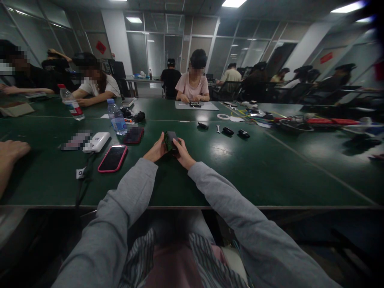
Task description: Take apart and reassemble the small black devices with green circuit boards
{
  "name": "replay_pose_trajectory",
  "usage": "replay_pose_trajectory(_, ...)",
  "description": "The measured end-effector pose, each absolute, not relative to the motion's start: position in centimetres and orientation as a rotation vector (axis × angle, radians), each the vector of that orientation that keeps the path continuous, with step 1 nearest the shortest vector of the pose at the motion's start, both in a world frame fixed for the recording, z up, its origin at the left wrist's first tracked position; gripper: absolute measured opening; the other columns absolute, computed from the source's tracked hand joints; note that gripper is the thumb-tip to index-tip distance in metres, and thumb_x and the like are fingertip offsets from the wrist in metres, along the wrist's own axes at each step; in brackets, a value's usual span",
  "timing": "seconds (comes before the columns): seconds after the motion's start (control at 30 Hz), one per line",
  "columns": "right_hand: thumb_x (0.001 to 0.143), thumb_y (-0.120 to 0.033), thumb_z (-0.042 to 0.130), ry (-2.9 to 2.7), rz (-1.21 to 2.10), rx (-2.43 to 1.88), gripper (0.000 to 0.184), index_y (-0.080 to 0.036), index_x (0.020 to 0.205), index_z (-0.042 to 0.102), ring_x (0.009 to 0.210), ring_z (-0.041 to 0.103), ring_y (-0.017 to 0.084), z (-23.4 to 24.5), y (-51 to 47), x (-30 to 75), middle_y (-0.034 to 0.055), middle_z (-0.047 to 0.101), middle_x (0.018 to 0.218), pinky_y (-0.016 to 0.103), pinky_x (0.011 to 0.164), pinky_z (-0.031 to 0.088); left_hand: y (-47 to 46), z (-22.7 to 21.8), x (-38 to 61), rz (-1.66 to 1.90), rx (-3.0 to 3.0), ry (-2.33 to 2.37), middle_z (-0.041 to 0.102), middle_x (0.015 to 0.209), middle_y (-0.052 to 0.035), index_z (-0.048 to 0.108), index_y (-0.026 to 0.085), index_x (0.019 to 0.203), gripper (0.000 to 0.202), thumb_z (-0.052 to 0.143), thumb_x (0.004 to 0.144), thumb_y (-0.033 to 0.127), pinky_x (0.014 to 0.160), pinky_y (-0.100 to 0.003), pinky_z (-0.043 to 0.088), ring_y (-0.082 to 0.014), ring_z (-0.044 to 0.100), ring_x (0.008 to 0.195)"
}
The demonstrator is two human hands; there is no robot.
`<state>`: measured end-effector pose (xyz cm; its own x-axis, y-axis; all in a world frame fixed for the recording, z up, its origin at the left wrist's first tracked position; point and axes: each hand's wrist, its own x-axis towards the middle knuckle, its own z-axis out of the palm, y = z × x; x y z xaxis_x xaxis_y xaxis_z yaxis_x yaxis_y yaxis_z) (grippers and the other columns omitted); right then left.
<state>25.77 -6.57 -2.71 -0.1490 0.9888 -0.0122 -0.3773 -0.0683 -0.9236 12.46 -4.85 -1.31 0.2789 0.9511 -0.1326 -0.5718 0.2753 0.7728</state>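
Between both hands, just above the green table or resting on it, is a small dark rectangular box [171,141] with a speckled green side that resembles a circuit board. My left hand [158,150] grips its left side, thumb toward the top. From the right, my right hand [183,153] closes on it with the thumb on the dark face. The fingers beneath are largely hidden. To the left lies a phone in a pink case [113,159], and beyond it a dark red-edged phone [134,135] lies near a blue-capped water bottle [116,117].
A white power bank [96,142] with a cable sits left. Another person's hand [15,152] rests at the left edge. Beyond my hands are several black key-fob-like pieces [228,131] and a small wrench [218,129]. Cables and tools [288,122] crowd the right; a person [192,82] sits opposite.
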Motion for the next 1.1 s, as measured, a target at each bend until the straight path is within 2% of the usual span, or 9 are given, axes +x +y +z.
replay_pose_trajectory(0.13, 0.076, -0.058, 0.069, -1.012, 1.422, -0.902, 0.062, -0.033, 0.124, 0.037, 0.070, 0.058, 0.011, -2.9, -6.6, 25.9, -0.0026, 0.060, 0.097, 0.019, 0.050, 0.041, -5.1, -1.3, 12.9, 1.132, 0.699, 0.716, 0.072, 0.082, -0.0084, 0.070, 0.017, 0.113, 0.050, 0.050, 0.094, 0.058, 0.076, -0.031, 0.052, -0.0191, 0.067, 0.075)
replay_pose_trajectory(0.23, 0.076, -0.058, 0.069, -1.040, 1.377, -0.910, 0.063, -0.032, 0.123, 0.036, 0.075, 0.058, 0.012, -3.0, -6.7, 25.7, -0.0020, 0.058, 0.097, 0.020, 0.055, 0.045, -5.4, -1.1, 13.1, 1.111, 0.678, 0.673, 0.073, 0.091, -0.0118, 0.070, 0.016, 0.115, 0.053, 0.049, 0.093, 0.060, 0.083, -0.034, 0.052, -0.0226, 0.069, 0.085)
replay_pose_trajectory(0.4, 0.077, -0.056, 0.070, -1.227, 1.246, -0.889, 0.058, -0.029, 0.118, 0.038, 0.089, 0.057, 0.013, -3.4, -7.1, 25.2, -0.0005, 0.055, 0.102, 0.024, 0.071, 0.051, -5.8, -0.7, 13.1, 1.101, 0.658, 0.687, 0.074, 0.098, -0.0147, 0.071, 0.014, 0.113, 0.059, 0.048, 0.092, 0.063, 0.088, -0.034, 0.052, -0.0251, 0.070, 0.096)
replay_pose_trajectory(0.57, 0.081, -0.053, 0.069, -1.395, 1.117, -0.891, 0.055, -0.028, 0.119, 0.039, 0.096, 0.056, 0.014, -3.7, -7.2, 25.1, 0.0009, 0.053, 0.107, 0.029, 0.085, 0.051, -5.5, -1.1, 12.9, 1.098, 0.672, 0.782, 0.075, 0.094, -0.0148, 0.073, 0.013, 0.108, 0.065, 0.039, 0.094, 0.067, 0.089, -0.034, 0.053, -0.0251, 0.070, 0.098)
replay_pose_trajectory(0.7, 0.082, -0.052, 0.067, -1.449, 1.068, -0.879, 0.053, -0.028, 0.120, 0.039, 0.103, 0.054, 0.015, -4.0, -6.9, 25.2, 0.0015, 0.053, 0.111, 0.031, 0.092, 0.049, -5.0, -1.6, 12.8, 1.112, 0.668, 0.752, 0.075, 0.095, -0.0142, 0.072, 0.014, 0.106, 0.065, 0.041, 0.091, 0.069, 0.088, -0.032, 0.054, -0.0240, 0.071, 0.098)
replay_pose_trajectory(0.9, 0.082, -0.050, 0.069, -1.504, 1.006, -0.881, 0.047, -0.027, 0.116, 0.046, 0.101, 0.055, 0.015, -3.6, -7.1, 25.4, 0.0015, 0.055, 0.111, 0.031, 0.094, 0.048, -4.5, -2.1, 12.3, 1.134, 0.610, 0.832, 0.074, 0.091, -0.0142, 0.072, 0.015, 0.105, 0.066, 0.047, 0.086, 0.074, 0.085, -0.034, 0.056, -0.0258, 0.071, 0.095)
replay_pose_trajectory(1.1, 0.085, -0.050, 0.065, -1.529, 0.961, -0.912, 0.044, -0.027, 0.117, 0.045, 0.094, 0.058, 0.016, -3.2, -7.6, 25.5, 0.0017, 0.057, 0.107, 0.032, 0.090, 0.049, -4.6, -2.0, 12.2, 1.158, 0.584, 0.789, 0.074, 0.088, -0.0131, 0.071, 0.016, 0.107, 0.062, 0.051, 0.086, 0.071, 0.082, -0.033, 0.056, -0.0258, 0.071, 0.094)
